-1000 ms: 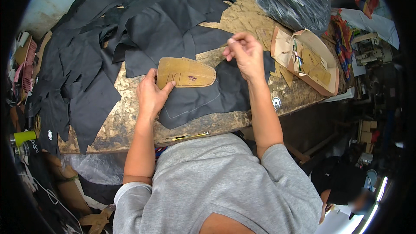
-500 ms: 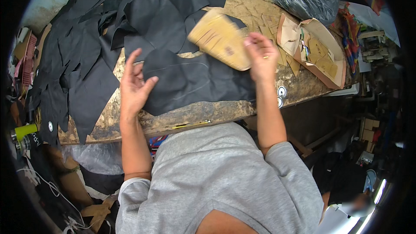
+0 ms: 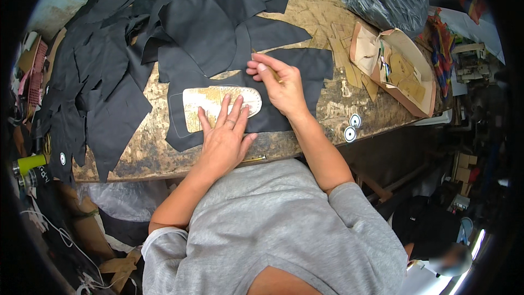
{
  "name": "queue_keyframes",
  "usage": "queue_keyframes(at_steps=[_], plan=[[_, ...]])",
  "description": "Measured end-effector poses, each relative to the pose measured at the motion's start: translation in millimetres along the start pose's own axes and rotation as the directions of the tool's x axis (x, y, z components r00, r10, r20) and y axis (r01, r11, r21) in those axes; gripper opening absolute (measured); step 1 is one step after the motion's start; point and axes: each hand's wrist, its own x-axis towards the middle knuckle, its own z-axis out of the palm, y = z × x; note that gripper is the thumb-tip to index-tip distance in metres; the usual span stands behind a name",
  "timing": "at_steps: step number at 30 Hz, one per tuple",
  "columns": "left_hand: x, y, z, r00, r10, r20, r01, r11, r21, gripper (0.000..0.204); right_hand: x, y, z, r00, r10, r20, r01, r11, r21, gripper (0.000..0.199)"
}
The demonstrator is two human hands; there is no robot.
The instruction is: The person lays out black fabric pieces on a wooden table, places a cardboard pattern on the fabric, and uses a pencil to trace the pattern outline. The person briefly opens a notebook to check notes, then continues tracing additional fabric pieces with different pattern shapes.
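My left hand lies with fingers spread on a pale, yellowish template, which has one rounded end and a row of small marks along its edge. The template rests on a piece of black leather-like sheet with a thin light line drawn on it, showing beyond the template's left end. Just above and right of the template, my right hand is closed around a thin, yellowish pen-like tool. Its tip points away from me, over the black sheet.
More black pieces are heaped at the left and back. An open cardboard box with brown templates sits at the right, near a black plastic bag. A thin yellow stick lies at the worn table's near edge.
The template that my right hand held in the air now lies on the black sheet. My left hand has moved right onto it. My right hand has shifted left and now holds the pen-like tool.
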Motion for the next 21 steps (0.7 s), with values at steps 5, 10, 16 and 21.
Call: queue_keyframes(at_steps=[5,10,16,21], plan=[[-6,-10,14,0.967,-0.254,0.031,0.25,0.964,0.095,0.059,-16,7,-7,0.989,0.136,-0.051,-0.118,0.959,0.256,0.029],[-9,-12,16,0.972,-0.234,-0.008,0.233,0.965,0.119,0.054,-25,16,0,0.995,-0.032,-0.095,0.039,0.997,0.072,0.029],[-11,-10,16,0.98,-0.197,-0.027,0.199,0.973,0.117,0.049,-29,12,5,0.969,-0.244,-0.034,0.225,0.934,-0.277,0.02],[-9,-10,18,0.982,-0.185,-0.04,0.188,0.975,0.117,0.05,-29,9,9,0.961,-0.275,0.01,0.256,0.879,-0.402,0.015]])
